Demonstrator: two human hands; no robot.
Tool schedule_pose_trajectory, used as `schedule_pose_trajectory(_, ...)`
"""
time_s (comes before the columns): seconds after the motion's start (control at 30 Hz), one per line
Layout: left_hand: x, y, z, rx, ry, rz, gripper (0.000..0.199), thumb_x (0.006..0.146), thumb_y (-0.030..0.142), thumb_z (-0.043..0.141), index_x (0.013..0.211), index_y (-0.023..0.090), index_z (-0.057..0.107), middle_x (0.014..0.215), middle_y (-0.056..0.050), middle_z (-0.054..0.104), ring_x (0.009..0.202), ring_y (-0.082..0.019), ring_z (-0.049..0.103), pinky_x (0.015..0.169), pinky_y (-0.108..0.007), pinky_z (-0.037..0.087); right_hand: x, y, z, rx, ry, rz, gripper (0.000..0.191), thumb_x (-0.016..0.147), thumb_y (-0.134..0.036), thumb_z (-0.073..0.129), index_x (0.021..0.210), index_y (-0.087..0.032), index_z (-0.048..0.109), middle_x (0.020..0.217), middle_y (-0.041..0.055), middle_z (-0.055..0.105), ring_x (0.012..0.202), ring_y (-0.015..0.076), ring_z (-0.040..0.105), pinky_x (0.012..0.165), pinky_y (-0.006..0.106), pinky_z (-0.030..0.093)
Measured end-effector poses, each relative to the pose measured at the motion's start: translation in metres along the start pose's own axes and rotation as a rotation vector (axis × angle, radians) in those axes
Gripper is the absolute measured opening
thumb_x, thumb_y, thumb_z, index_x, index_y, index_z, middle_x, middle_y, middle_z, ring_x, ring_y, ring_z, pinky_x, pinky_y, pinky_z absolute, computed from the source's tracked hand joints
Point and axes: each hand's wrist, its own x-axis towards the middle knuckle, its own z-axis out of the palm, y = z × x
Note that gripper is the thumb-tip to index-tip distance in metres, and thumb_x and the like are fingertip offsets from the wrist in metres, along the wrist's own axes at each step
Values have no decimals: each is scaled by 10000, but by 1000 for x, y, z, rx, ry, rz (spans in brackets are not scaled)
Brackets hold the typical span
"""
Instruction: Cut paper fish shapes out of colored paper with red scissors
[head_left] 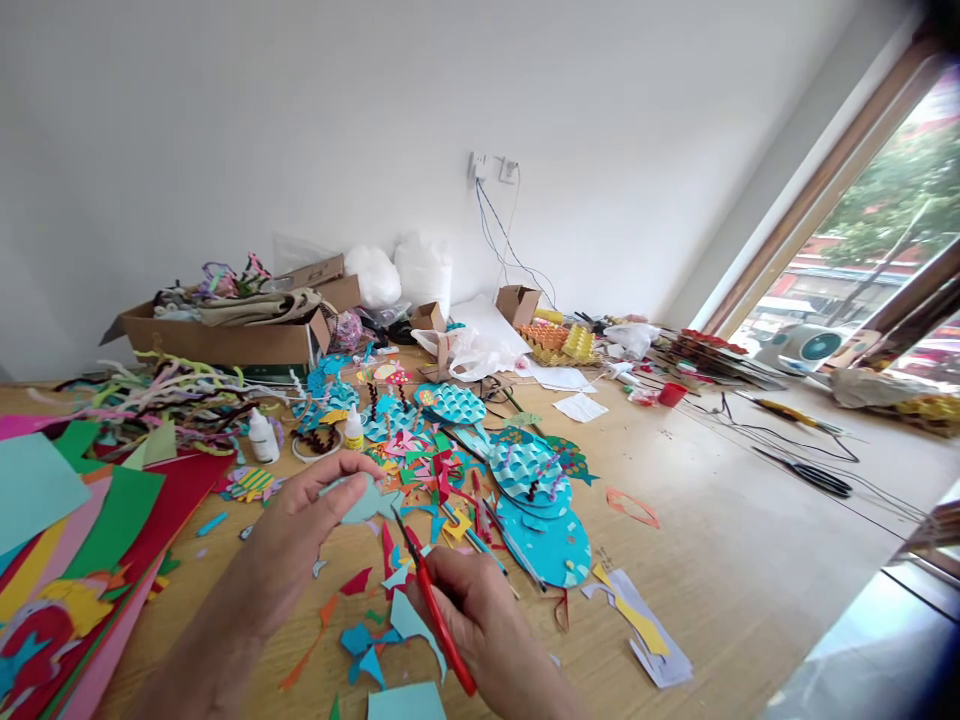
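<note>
Between the thumb and fingers of my left hand (300, 530) is a light blue paper piece (367, 503), held above the scrap-strewn table. My right hand (476, 615) is wrapped round red-handled scissors (436, 620), their dark blades pointing up and left toward that paper. The blade tips are near the paper's right edge; whether they touch it I cannot tell. Below the hands lie light blue scraps (417, 628) and darker blue cut pieces (367, 650). A blue oval (551, 550) lies to the right, beside a woven blue and white paper shape (525, 465).
Coloured sheets (135, 510) are stacked at the left. White glue bottles (263, 437) stand behind my left hand, near pipe cleaners (202, 400) and a cardboard box (217, 340). At the right lie black scissors (817, 478), cables and a red cup (672, 394).
</note>
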Motion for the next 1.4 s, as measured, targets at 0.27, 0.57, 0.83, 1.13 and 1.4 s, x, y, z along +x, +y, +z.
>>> schedule_pose_trajectory(0.27,5,2,-9,231,-126,70,68,621,233,741,689,237,750,652,-3,667,582,-149,536,498,-203,402,-4,3,-13,-175,-59,-51,342,935,-319,433,626,-172,416,565,-45,392,518,79,321,468,216,221)
schedule_pose_trajectory(0.57,7,-1,-7,318,-187,85,52,639,228,712,587,223,719,550,15,591,530,-137,460,491,-198,355,-5,5,-19,-191,-83,-53,355,915,-330,489,603,-171,430,525,-56,367,486,72,298,444,221,192)
schedule_pose_trajectory(0.83,2,2,7,258,-137,50,124,641,291,685,557,207,652,557,27,504,549,-133,408,505,-210,323,-3,7,-13,34,-101,24,352,917,-368,464,620,-179,446,543,-39,436,499,81,362,456,194,255)
schedule_pose_trajectory(1.13,1,-9,15,170,-148,13,149,698,306,647,613,201,585,576,49,470,539,-113,376,509,-206,307,-3,18,8,431,-91,146,492,819,-639,475,628,-187,441,436,-71,425,345,47,341,358,166,246)
schedule_pose_trajectory(1.4,1,-17,17,181,-200,-8,187,732,325,614,614,200,542,575,61,426,546,-114,369,516,-215,305,-3,28,16,555,-92,151,563,751,-731,483,647,-179,459,414,-75,433,314,41,335,321,160,212)
